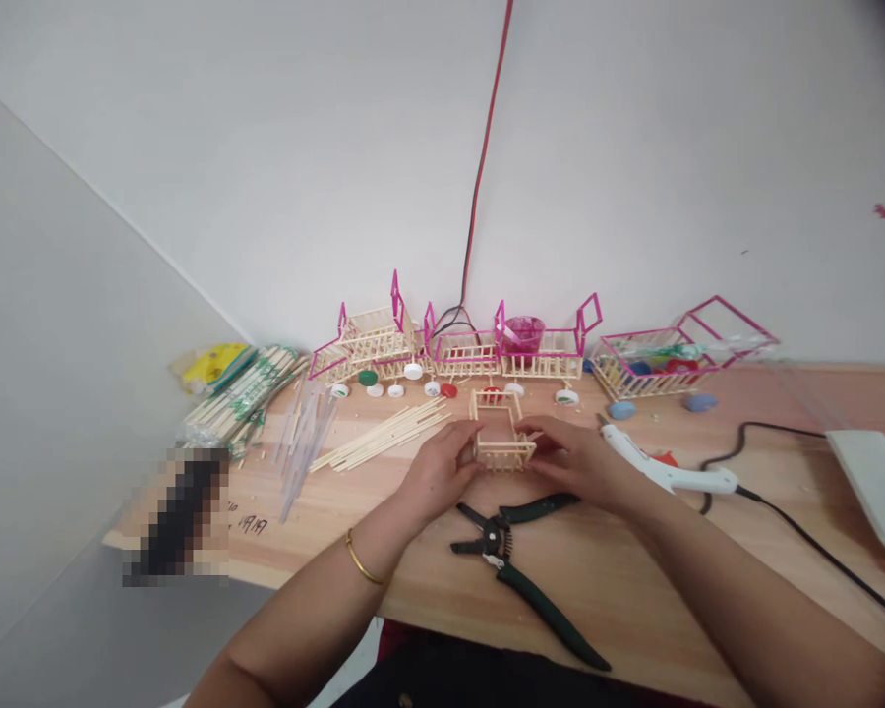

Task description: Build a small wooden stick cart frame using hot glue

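Observation:
A small open frame of pale wooden sticks (502, 450) stands on the table between my hands. My left hand (442, 467) grips its left side, thumb and fingers bent round the near corner. On the other side my right hand (571, 460) pinches the right edge and corner of the same frame. Just below lie pruning shears (520, 551) with dark green handles, jaws apart. A white glue gun (664, 467) rests to the right of my right hand, its nozzle pointing toward the frame. Loose wooden sticks (383, 435) are spread left of the frame.
Several stick carts with magenta trim and bottle-cap wheels, one a cart (542, 366) with a magenta bucket (523, 334), line the wall. Clear glue sticks (306, 447) and bagged sticks (247, 398) lie left. A black cable (789, 531) and white box (870, 492) are right.

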